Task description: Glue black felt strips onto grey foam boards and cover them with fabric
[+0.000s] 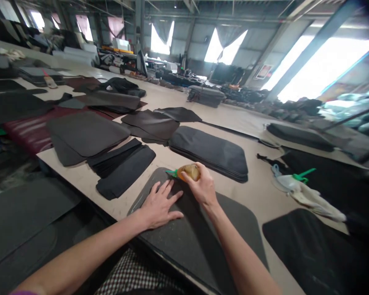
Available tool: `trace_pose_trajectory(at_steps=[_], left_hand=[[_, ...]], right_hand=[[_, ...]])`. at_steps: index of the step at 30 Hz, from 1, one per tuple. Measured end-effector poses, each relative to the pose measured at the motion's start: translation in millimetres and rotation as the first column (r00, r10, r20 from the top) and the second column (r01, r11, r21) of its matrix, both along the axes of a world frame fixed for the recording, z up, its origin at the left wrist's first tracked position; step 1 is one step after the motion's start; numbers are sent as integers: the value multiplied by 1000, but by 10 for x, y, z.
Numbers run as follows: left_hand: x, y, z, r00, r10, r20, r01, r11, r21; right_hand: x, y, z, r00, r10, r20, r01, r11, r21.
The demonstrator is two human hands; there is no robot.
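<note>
My left hand [161, 205] lies flat with spread fingers on a dark grey rounded panel [240, 217] at the table's near edge. A darker strip [199, 229] runs across this panel, under my hands. My right hand [203, 184] is wrapped round a squeeze bottle [189, 172] of yellowish-amber contents. The bottle is tilted onto its side, and its green nozzle points left, close to the panel's far left corner, just beyond my left fingertips. Whether the tip touches the panel I cannot tell. A thin pale line shows along the panel's left edge.
Black strips [126, 170] and dark sheets [89, 135] lie to the left. Beyond my hands is a stack of black rounded panels [209, 151]. At right are a white bottle with a green nozzle [304, 175], a pale glove [318, 200] and another dark panel [301, 250].
</note>
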State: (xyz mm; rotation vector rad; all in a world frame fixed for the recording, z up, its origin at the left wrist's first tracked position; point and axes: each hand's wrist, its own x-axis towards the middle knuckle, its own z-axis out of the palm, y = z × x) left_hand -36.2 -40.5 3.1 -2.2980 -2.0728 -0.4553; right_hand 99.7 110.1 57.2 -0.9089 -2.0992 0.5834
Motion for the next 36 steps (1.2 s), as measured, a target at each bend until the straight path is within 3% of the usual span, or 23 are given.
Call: trace_pose_trajectory(at_steps=[9,18,25,29,33,36], left_hand=[[17,15,-45,998,0,-65,-1,1000,-15],[15,23,-55,991,-2,-136,-4,999,-47],[4,48,-101,991,1,-133,-7,999,-43],[9,57,-127,993,-6,-122,1,999,-42],[-54,43,-24,998,-43,-50,40,998,-57],[-248,-8,181,995,-72,67,73,997,-24]], right_hand=[[583,82,87,996,-80,40,80,997,9],[1699,160,142,955,-265,134,269,963,-16],[2722,130,153,851,-488,195,506,861,-51],[3153,82,172,785,-588,195,605,795,-34],[3217,-77,307,714,-687,132,695,719,-20],[2902,-301,441,744,-668,18,659,728,-190]])
